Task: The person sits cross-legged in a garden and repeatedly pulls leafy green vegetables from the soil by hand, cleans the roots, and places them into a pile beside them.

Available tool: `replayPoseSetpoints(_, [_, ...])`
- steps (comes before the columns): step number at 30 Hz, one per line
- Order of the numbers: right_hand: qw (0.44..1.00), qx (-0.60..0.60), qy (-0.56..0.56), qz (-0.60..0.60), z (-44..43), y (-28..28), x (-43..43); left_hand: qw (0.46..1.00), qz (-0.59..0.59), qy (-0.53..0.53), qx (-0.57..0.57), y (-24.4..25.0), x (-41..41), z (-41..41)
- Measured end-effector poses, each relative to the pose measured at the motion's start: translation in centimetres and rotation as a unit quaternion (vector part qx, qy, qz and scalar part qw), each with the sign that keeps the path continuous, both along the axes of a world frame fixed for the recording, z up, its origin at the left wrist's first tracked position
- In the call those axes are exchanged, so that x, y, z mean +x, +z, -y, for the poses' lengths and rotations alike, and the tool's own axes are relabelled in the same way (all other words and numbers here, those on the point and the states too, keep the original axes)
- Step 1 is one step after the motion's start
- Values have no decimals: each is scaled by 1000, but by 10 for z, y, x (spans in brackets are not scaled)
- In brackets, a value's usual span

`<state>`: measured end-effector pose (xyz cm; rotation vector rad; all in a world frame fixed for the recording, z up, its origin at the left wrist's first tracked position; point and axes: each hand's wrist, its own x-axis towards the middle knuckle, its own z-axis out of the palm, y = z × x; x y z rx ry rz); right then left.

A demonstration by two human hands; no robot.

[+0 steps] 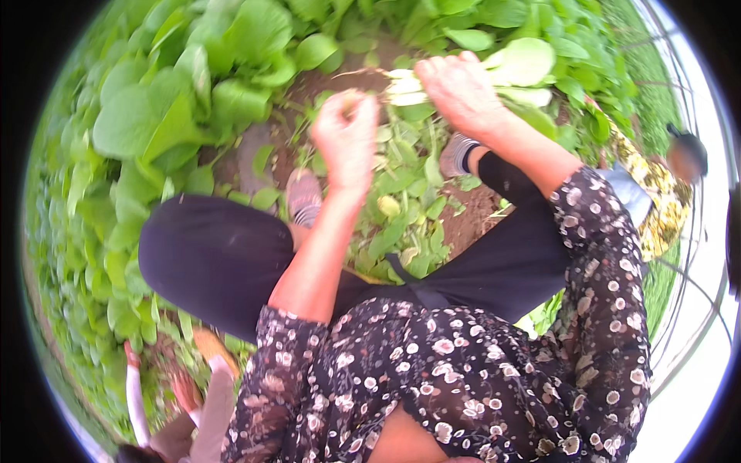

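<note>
My right hand (457, 87) is closed around a bunch of leafy greens (520, 62). Its pale stem ends (405, 88) point left towards my other hand, and the broad leaves stick out to the right. Just left of the stems, my left hand (347, 130) is curled, with thumb and fingers brought together. Blur hides whether anything is pinched there. A thin root (358, 72) trails from the stem ends above my left hand. Below both hands, loose and partly yellowed leaves (399, 173) lie on the soil between my feet.
Dense leafy plants (156, 110) stand ahead and to the left. My shoes (304, 194) rest on brown soil (472, 223). A person in a yellow patterned top (666, 214) is at the right; another person's hand (186, 390) shows at lower left. Thin curved poles or cables (689, 173) run along the right.
</note>
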<state>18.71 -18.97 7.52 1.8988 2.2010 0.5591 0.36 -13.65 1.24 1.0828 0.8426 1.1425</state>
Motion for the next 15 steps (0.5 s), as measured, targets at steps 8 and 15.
replayPoseSetpoints(8, [929,107,-166,-312,-13,77,67,978,43,-14,-206,10,-9,-23])
replayPoseSetpoints(15, [818,265,-226,-458,73,163,119,985,-20,-7,-169,8,-1,-26])
